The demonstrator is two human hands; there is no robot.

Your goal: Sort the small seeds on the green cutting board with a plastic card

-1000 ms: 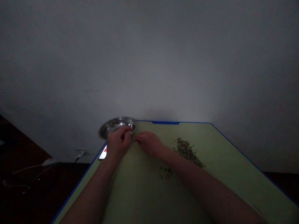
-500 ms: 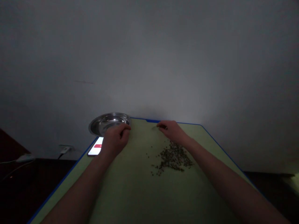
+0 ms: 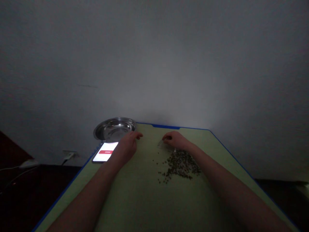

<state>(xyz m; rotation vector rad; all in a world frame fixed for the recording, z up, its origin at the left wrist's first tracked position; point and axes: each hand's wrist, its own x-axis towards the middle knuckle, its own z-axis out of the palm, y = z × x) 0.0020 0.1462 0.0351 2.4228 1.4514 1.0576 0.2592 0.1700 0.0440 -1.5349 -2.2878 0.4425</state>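
Observation:
On the green tabletop lies a pile of small dark seeds or beans point(image 3: 182, 164), with several strays at its left edge. Just behind the pile, my right hand point(image 3: 177, 140) is closed in a pinch on a thin, clear plastic thing point(image 3: 159, 143); it looks like a bag or sheet, and its exact kind is hard to make out in the dim light. My left hand point(image 3: 127, 145) is beside the steel bowl point(image 3: 116, 129), fingers loosely stretched toward the right, with nothing visible in them.
A phone point(image 3: 103, 153) with a lit screen lies by the left table edge, partly behind my left wrist. The green table point(image 3: 142, 199) has a blue rim and stands against a grey wall point(image 3: 154, 64). A plug with cables point(image 3: 69, 157) is at the lower left.
My right hand has moved right, from beside my left hand to behind the pile, and the clear plastic now shows in it. My left hand has loosened from a fist.

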